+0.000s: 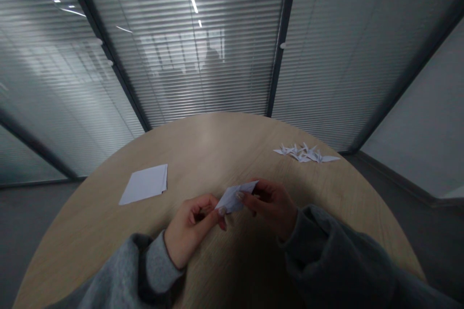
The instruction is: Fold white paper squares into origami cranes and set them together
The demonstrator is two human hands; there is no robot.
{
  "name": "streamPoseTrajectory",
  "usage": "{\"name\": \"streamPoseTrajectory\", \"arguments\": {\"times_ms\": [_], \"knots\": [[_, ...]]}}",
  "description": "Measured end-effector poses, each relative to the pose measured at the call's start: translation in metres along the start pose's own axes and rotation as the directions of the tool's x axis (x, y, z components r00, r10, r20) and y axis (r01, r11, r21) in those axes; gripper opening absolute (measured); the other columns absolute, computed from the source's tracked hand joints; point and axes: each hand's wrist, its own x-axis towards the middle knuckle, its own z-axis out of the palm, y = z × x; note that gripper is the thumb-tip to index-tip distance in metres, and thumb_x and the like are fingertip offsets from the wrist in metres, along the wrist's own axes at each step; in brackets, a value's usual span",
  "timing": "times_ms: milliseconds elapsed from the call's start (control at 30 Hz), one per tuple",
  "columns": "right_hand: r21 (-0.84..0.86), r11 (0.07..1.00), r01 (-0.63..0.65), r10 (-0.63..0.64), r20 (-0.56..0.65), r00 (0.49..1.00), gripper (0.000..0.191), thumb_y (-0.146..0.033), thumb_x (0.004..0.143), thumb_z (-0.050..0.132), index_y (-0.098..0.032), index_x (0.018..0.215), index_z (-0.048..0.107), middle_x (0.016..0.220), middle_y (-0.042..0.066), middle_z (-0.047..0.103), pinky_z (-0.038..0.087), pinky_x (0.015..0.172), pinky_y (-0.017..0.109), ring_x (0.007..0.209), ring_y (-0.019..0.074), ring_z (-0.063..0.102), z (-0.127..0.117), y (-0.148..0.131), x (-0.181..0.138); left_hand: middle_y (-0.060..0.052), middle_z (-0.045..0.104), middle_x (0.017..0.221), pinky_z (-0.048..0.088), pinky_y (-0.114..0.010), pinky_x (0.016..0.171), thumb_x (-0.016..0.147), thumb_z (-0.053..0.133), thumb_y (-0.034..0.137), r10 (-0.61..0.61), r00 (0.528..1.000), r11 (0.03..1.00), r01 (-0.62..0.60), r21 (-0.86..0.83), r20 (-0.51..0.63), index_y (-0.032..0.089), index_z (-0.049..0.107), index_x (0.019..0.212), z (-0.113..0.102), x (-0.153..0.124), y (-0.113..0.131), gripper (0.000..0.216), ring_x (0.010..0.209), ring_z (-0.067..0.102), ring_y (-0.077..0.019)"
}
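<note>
A small folded piece of white paper [236, 196] is held just above the round wooden table [217, 149], between both hands. My left hand [192, 229] pinches its lower left corner with thumb and forefinger. My right hand [272, 205] grips its right side, fingers curled round the fold. Both arms wear grey sleeves.
A stack of flat white paper sheets [145, 184] lies on the table to the left. Several small folded white paper figures [305, 153] sit in a cluster at the table's far right. Glass walls with blinds stand behind the table.
</note>
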Motion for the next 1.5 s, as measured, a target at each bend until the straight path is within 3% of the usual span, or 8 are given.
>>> {"name": "streamPoseTrajectory", "arguments": {"times_ms": [167, 333, 600, 900, 1200, 1333, 1500], "knots": [[0.082, 0.996, 0.025, -0.027, 0.031, 0.999, 0.044, -0.058, 0.055, 0.073, -0.016, 0.064, 0.062, 0.055, -0.003, 0.053, 0.040, 0.037, 0.019, 0.044, 0.0071, 0.045, 0.001, 0.004, 0.001, -0.002, 0.061, 0.060, 0.040, -0.025, 0.057, 0.081, 0.055, 0.047, 0.028, 0.999, 0.999, -0.027, 0.039, -0.026, 0.016, 0.059, 0.066, 0.000, -0.001, -0.001, 0.035, 0.057, 0.053, -0.0139], [0.075, 0.997, 0.027, -0.034, 0.091, 0.995, 0.038, -0.051, 0.055, 0.077, -0.017, 0.068, 0.066, 0.061, 0.000, 0.059, 0.041, 0.040, 0.019, 0.050, 0.0091, 0.050, 0.002, 0.008, 0.001, -0.002, 0.063, 0.061, 0.041, -0.025, 0.055, 0.080, 0.057, 0.047, 0.026, 0.999, 0.999, -0.025, 0.045, -0.026, 0.016, 0.060, 0.067, 0.000, 0.000, -0.002, 0.033, 0.058, 0.054, -0.0144], [0.076, 0.997, -0.018, 0.019, -0.010, 1.000, 0.041, -0.052, 0.052, 0.078, -0.016, 0.066, 0.068, 0.052, -0.001, 0.057, 0.039, 0.038, 0.020, 0.042, 0.0070, 0.044, 0.001, 0.003, 0.001, -0.003, 0.064, 0.062, 0.041, -0.025, 0.057, 0.080, 0.057, 0.047, 0.029, 0.997, 1.000, -0.029, 0.001, -0.068, 0.016, 0.060, 0.067, 0.001, -0.001, -0.004, 0.034, 0.059, 0.055, -0.0148], [0.086, 0.996, 0.025, -0.026, 0.013, 1.000, 0.037, -0.052, 0.058, 0.075, -0.016, 0.065, 0.067, 0.052, -0.002, 0.057, 0.039, 0.037, 0.020, 0.041, 0.0072, 0.045, 0.001, 0.004, 0.000, -0.002, 0.063, 0.061, 0.038, -0.025, 0.057, 0.083, 0.054, 0.045, 0.060, 0.995, 0.997, -0.056, 0.058, -0.074, 0.017, 0.062, 0.065, 0.000, -0.002, -0.002, 0.034, 0.058, 0.051, -0.0142], [0.098, 0.995, 0.023, -0.021, -0.028, 0.999, 0.039, -0.053, 0.053, 0.077, -0.016, 0.064, 0.067, 0.054, 0.000, 0.060, 0.041, 0.038, 0.021, 0.043, 0.0085, 0.048, 0.000, 0.000, 0.000, -0.005, 0.069, 0.069, 0.045, -0.028, 0.066, 0.079, 0.060, 0.045, 0.036, 0.998, 0.998, -0.038, -0.049, -0.045, 0.015, 0.064, 0.070, -0.001, -0.001, 0.000, 0.032, 0.067, 0.060, -0.0173], [0.079, 0.996, 0.031, -0.028, -0.043, 0.999, 0.042, -0.055, 0.050, 0.077, -0.017, 0.063, 0.066, 0.054, 0.000, 0.058, 0.040, 0.040, 0.021, 0.046, 0.0094, 0.048, 0.001, -0.004, 0.001, -0.006, 0.069, 0.070, 0.043, -0.027, 0.063, 0.078, 0.061, 0.045, 0.023, 0.998, 0.999, -0.025, -0.042, -0.053, 0.015, 0.065, 0.072, -0.002, -0.001, -0.003, 0.032, 0.065, 0.058, -0.0164], [0.048, 0.992, 0.114, -0.114, -0.007, 0.994, 0.038, -0.052, 0.057, 0.075, -0.018, 0.059, 0.059, 0.054, -0.002, 0.051, 0.036, 0.041, 0.021, 0.048, 0.0086, 0.044, 0.004, -0.007, -0.001, -0.005, 0.067, 0.064, 0.040, -0.024, 0.056, 0.076, 0.063, 0.046, 0.023, 0.996, 1.000, -0.024, -0.015, -0.088, 0.014, 0.065, 0.069, -0.001, 0.001, -0.006, 0.032, 0.058, 0.054, -0.0140]]}}
